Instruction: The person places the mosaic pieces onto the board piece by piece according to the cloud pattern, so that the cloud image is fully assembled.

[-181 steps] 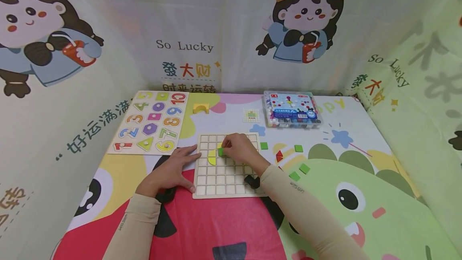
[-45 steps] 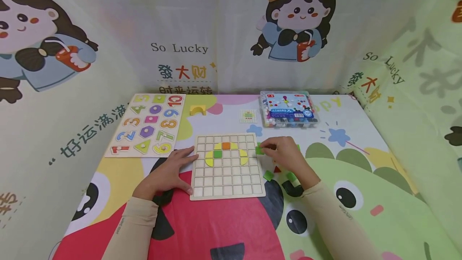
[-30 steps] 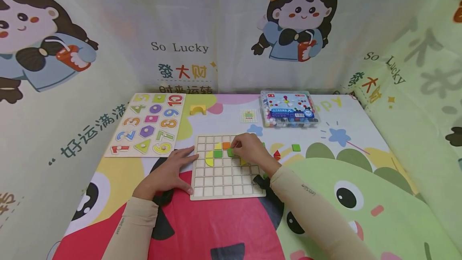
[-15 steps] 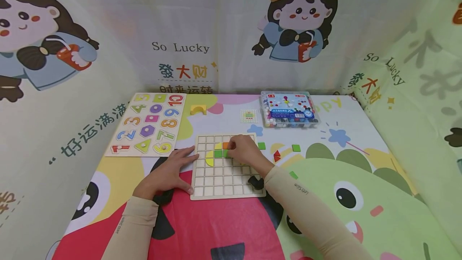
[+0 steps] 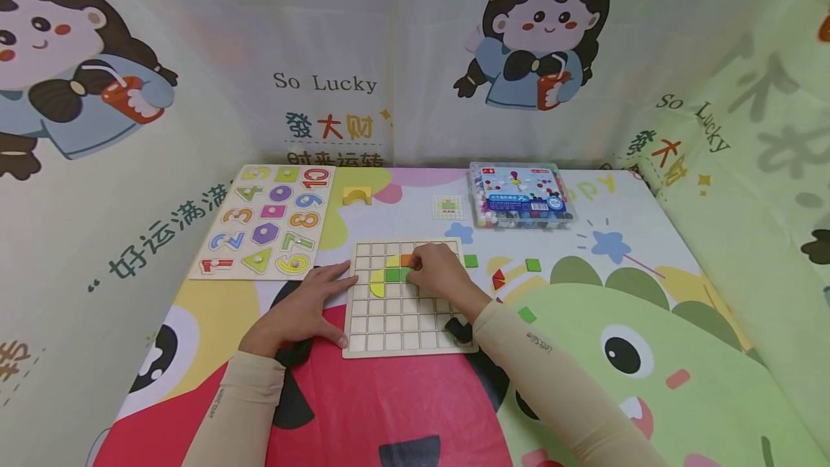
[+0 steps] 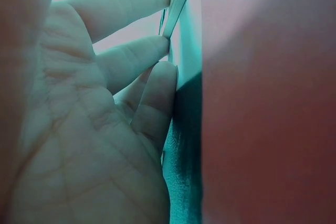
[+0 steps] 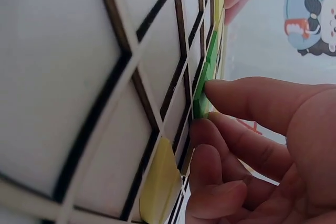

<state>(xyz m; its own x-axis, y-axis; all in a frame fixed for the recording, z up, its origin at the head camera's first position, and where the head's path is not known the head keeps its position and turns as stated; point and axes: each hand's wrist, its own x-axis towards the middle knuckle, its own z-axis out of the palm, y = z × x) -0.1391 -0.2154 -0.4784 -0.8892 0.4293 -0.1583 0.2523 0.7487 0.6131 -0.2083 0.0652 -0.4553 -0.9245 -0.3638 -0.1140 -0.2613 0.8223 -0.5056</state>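
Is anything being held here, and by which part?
The right hand pinches a green tile by its right side; the left hand only touches the grid board.

Beige sleeves [image 5: 249, 398] — snug, dark lettering [image 5: 540, 342] (small), black wrist piece [image 5: 459, 331]

Grid board [image 5: 393, 341]: pale wood, patterned in squares; on it, yellow rounded pieces [image 5: 379, 290], green squares [image 5: 393, 274] and an orange square [image 5: 406, 260]. Loose tiles [image 5: 533, 265]: green. Triangles [image 5: 498, 279]: red. Number board [image 5: 236, 271]: pale wood, numerals in red, blue, orange, green and yellow. Arch block [image 5: 358, 192]: yellow. Card [image 5: 448, 207]: white, gridded, with a green, yellow and red figure. Box [image 5: 522, 197]: clear, label mainly blue. Sleeves [image 5: 249, 395]: beige, with small dark lettering. Worktop [image 5: 389, 395]: printed in red, black, white, yellow and green, with blue stars. Curtain [image 5: 428, 20]: off-white, with cartoon girls in blue.
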